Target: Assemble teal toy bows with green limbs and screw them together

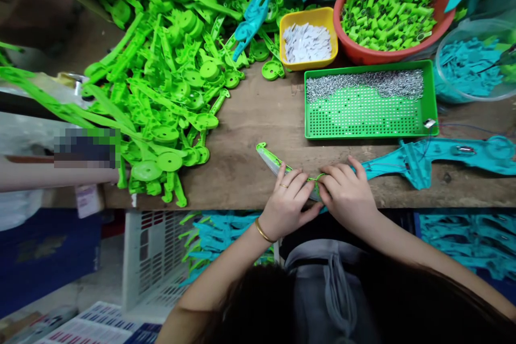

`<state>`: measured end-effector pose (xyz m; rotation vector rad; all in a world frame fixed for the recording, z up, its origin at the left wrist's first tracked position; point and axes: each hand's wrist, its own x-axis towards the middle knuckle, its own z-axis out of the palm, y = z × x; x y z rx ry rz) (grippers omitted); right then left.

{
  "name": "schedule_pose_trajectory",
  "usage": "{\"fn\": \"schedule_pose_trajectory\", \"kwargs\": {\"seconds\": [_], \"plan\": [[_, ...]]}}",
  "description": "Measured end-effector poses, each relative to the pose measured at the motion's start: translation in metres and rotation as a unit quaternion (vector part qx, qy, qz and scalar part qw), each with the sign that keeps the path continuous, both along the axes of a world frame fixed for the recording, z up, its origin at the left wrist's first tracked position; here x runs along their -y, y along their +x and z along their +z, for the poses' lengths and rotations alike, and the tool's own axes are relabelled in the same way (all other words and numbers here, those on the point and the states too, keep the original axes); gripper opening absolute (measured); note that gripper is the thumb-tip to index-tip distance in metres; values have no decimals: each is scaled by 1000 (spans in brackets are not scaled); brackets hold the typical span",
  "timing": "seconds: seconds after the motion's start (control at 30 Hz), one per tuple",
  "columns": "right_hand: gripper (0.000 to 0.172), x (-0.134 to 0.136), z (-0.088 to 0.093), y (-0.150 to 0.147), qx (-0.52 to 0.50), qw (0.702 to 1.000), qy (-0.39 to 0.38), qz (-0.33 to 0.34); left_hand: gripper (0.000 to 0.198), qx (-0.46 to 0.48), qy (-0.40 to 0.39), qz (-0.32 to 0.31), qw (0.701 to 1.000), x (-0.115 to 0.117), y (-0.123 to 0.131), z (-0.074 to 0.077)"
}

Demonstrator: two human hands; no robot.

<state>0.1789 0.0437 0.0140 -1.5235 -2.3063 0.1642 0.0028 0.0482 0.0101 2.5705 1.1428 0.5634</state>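
A slim green plastic part with a pale translucent side lies slanted at the table's front edge. My left hand is closed on it, fingers bent over its near portion. Close against it, my right hand pinches the same part's near end, where a thin green strand curves up between the hands. The fingertips hide the exact grip. A long blue plastic part with thin wires lies to the right, its narrow end passing behind my right hand.
Green plastic parts are heaped at left, near another person's forearm. Beyond my hands stand a green tray of small metal pieces, a yellow bin, a red bowl and a clear tub. Below is a white crate.
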Motion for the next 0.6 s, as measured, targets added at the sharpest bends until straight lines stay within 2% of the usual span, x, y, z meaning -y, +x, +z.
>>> {"fn": "schedule_pose_trajectory", "kwargs": {"seconds": [0.17,0.33,0.43,0.6], "plan": [[13,-4,3,-1,50,998,5,26,35,-32,-5,-6,999,-1,1,1],[16,-2,3,10,22,996,9,85,35,-47,3,-3,999,-1,2,3],[19,2,4,14,19,996,0,85,32,-48,0,-3,999,-1,3,3],[20,3,9,13,73,994,1,77,34,-55,24,-4,998,0,4,1]]}}
